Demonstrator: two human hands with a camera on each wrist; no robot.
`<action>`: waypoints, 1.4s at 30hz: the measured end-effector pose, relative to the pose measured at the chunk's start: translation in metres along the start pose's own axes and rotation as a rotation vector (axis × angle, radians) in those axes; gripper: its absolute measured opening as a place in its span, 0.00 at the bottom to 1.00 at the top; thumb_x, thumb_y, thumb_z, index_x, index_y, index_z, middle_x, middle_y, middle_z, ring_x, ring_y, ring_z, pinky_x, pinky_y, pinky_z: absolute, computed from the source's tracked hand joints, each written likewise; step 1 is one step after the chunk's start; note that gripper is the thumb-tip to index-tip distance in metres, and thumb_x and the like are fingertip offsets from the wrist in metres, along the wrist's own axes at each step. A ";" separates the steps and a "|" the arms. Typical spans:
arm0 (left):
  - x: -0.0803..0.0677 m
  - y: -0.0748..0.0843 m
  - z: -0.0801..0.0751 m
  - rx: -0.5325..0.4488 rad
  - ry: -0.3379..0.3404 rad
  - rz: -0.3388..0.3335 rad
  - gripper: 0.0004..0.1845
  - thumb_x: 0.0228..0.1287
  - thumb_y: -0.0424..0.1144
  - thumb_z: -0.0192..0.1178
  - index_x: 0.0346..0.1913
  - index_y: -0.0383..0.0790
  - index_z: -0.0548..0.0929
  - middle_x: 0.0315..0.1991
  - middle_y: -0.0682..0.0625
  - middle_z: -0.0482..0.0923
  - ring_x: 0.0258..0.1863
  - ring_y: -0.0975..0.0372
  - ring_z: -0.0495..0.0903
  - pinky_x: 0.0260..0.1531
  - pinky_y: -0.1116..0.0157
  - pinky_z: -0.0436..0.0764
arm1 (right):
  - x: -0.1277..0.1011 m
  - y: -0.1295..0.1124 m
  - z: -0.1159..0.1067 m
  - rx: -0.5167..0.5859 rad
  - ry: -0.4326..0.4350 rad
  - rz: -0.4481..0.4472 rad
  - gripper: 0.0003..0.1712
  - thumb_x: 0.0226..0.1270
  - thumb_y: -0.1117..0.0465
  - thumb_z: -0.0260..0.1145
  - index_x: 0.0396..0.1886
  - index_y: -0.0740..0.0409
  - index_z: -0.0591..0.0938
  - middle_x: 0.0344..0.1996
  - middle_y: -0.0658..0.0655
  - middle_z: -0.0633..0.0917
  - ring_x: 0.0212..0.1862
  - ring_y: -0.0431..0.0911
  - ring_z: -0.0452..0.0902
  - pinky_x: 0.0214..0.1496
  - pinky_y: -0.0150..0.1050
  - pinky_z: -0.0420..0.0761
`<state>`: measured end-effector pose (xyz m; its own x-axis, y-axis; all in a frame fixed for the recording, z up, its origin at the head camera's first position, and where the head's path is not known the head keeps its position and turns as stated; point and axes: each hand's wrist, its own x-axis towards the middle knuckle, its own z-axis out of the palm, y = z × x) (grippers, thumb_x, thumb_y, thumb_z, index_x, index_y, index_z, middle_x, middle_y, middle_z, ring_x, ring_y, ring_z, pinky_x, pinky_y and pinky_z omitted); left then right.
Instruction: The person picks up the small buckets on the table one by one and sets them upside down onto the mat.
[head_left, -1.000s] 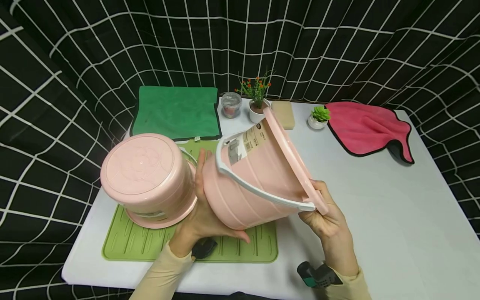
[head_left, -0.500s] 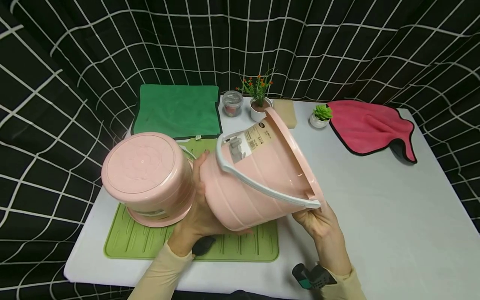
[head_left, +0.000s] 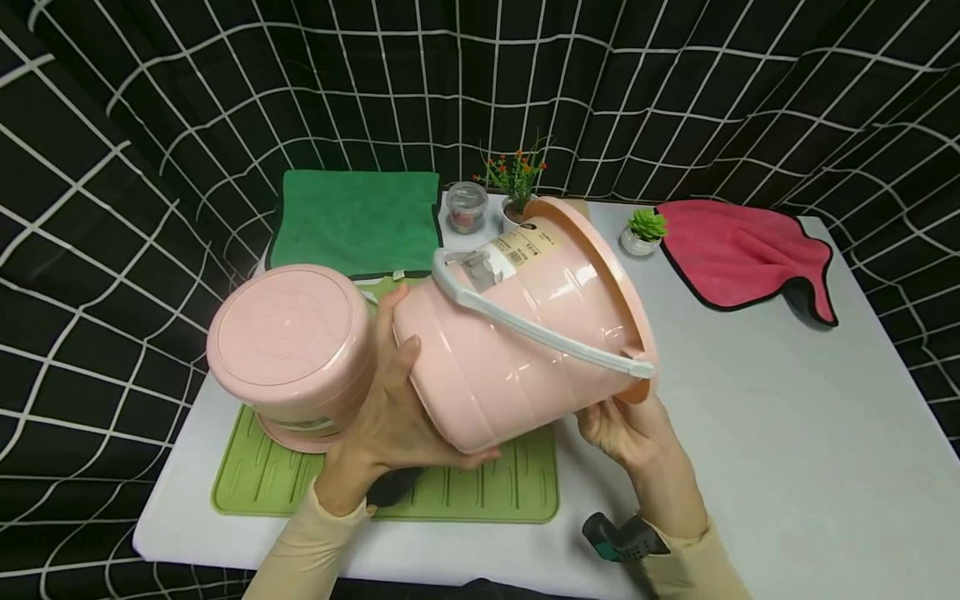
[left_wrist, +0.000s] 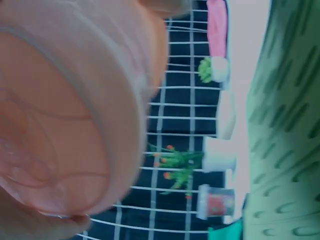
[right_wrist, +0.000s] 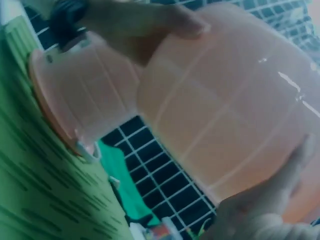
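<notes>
At the left of the head view an upturned pink bucket (head_left: 291,350) stands base-up on the green ridged mat (head_left: 480,492), which lies at lower centre on the white table (head_left: 787,433). Above it, at upper left centre, a green cloth (head_left: 352,221) lies flat. The left hand (head_left: 386,417) sits just right of the upturned bucket, its palm and spread fingers cupped round the base of a second pink bucket (head_left: 517,333), which is held in the air at frame centre, tipped on its side with the mouth toward the upper right. Its white handle (head_left: 525,325) lies across the side wall, beside a paper label (head_left: 517,250). Right of centre, the right hand (head_left: 630,429) holds this bucket from below near the rim, fingers curled against the wall. Behind the rim stand a small clear jar (head_left: 465,207), a flowering pot plant (head_left: 516,187) and a small succulent (head_left: 643,229). A pink cloth (head_left: 742,250) lies at upper right.
</notes>
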<state>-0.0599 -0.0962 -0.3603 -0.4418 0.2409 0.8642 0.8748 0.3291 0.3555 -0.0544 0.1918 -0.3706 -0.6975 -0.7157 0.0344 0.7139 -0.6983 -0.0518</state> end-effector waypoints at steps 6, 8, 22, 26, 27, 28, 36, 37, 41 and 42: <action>0.014 0.019 -0.015 0.040 -0.051 -0.082 0.81 0.18 0.59 0.87 0.81 0.63 0.45 0.74 0.22 0.47 0.71 0.36 0.62 0.74 0.47 0.66 | -0.001 -0.007 0.003 -0.413 0.150 -0.128 0.32 0.85 0.37 0.34 0.63 0.49 0.77 0.55 0.54 0.85 0.53 0.51 0.87 0.55 0.48 0.89; 0.019 0.024 -0.020 0.045 -0.060 -0.107 0.80 0.19 0.58 0.87 0.81 0.66 0.45 0.75 0.23 0.46 0.71 0.38 0.63 0.72 0.46 0.68 | -0.005 -0.010 0.007 -0.530 0.300 -0.204 0.29 0.86 0.40 0.34 0.67 0.45 0.74 0.57 0.50 0.83 0.55 0.48 0.84 0.55 0.47 0.88; 0.041 0.037 -0.044 0.190 -0.139 -0.185 0.80 0.18 0.62 0.86 0.82 0.63 0.48 0.76 0.28 0.50 0.75 0.39 0.60 0.70 0.39 0.68 | -0.035 -0.053 0.016 -0.423 0.616 -0.374 0.23 0.83 0.41 0.46 0.55 0.53 0.75 0.50 0.56 0.78 0.53 0.49 0.74 0.53 0.48 0.82; 0.045 0.037 -0.047 0.237 -0.196 -0.209 0.77 0.19 0.65 0.85 0.80 0.59 0.51 0.76 0.29 0.51 0.75 0.38 0.59 0.71 0.37 0.67 | -0.043 -0.062 0.017 -0.420 0.587 -0.393 0.25 0.84 0.43 0.46 0.52 0.57 0.79 0.49 0.58 0.79 0.51 0.50 0.75 0.53 0.50 0.83; 0.046 0.036 -0.047 0.247 -0.213 -0.214 0.76 0.20 0.66 0.84 0.80 0.57 0.52 0.76 0.29 0.52 0.75 0.38 0.59 0.70 0.37 0.67 | -0.045 -0.063 0.017 -0.417 0.574 -0.395 0.25 0.84 0.44 0.46 0.51 0.58 0.80 0.49 0.58 0.80 0.51 0.51 0.75 0.52 0.50 0.84; 0.048 0.036 -0.048 0.260 -0.235 -0.220 0.76 0.20 0.67 0.84 0.79 0.55 0.53 0.76 0.29 0.52 0.75 0.39 0.59 0.70 0.37 0.67 | -0.046 -0.064 0.016 -0.418 0.566 -0.396 0.25 0.84 0.44 0.46 0.51 0.58 0.81 0.48 0.58 0.80 0.50 0.51 0.76 0.52 0.51 0.84; 0.052 0.036 -0.045 0.353 -0.348 -0.249 0.73 0.21 0.72 0.81 0.76 0.51 0.57 0.76 0.31 0.55 0.63 0.42 0.65 0.58 0.42 0.74 | -0.051 -0.066 0.013 -0.417 0.534 -0.393 0.26 0.85 0.47 0.45 0.50 0.61 0.82 0.46 0.60 0.81 0.48 0.53 0.78 0.50 0.51 0.86; 0.052 0.037 -0.044 0.359 -0.354 -0.252 0.72 0.21 0.72 0.81 0.76 0.52 0.57 0.76 0.31 0.56 0.63 0.42 0.66 0.58 0.43 0.74 | -0.051 -0.066 0.012 -0.419 0.535 -0.392 0.26 0.85 0.47 0.45 0.50 0.61 0.82 0.46 0.60 0.81 0.48 0.53 0.78 0.51 0.51 0.86; 0.052 0.041 -0.041 0.384 -0.380 -0.265 0.72 0.23 0.72 0.80 0.77 0.52 0.57 0.76 0.31 0.56 0.62 0.42 0.66 0.59 0.41 0.73 | -0.051 -0.066 0.011 -0.441 0.546 -0.391 0.25 0.85 0.46 0.45 0.51 0.60 0.81 0.47 0.59 0.81 0.48 0.52 0.78 0.51 0.50 0.86; 0.052 0.042 -0.040 0.389 -0.386 -0.268 0.72 0.23 0.73 0.80 0.77 0.52 0.57 0.76 0.31 0.56 0.63 0.42 0.66 0.60 0.40 0.73 | -0.051 -0.066 0.010 -0.447 0.551 -0.393 0.25 0.85 0.46 0.45 0.51 0.59 0.81 0.47 0.59 0.81 0.48 0.52 0.78 0.51 0.50 0.86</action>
<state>-0.0386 -0.1067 -0.2861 -0.7405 0.3934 0.5449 0.6185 0.7161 0.3235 -0.0651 0.2739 -0.3586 -0.9053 -0.2294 -0.3576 0.4002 -0.7430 -0.5364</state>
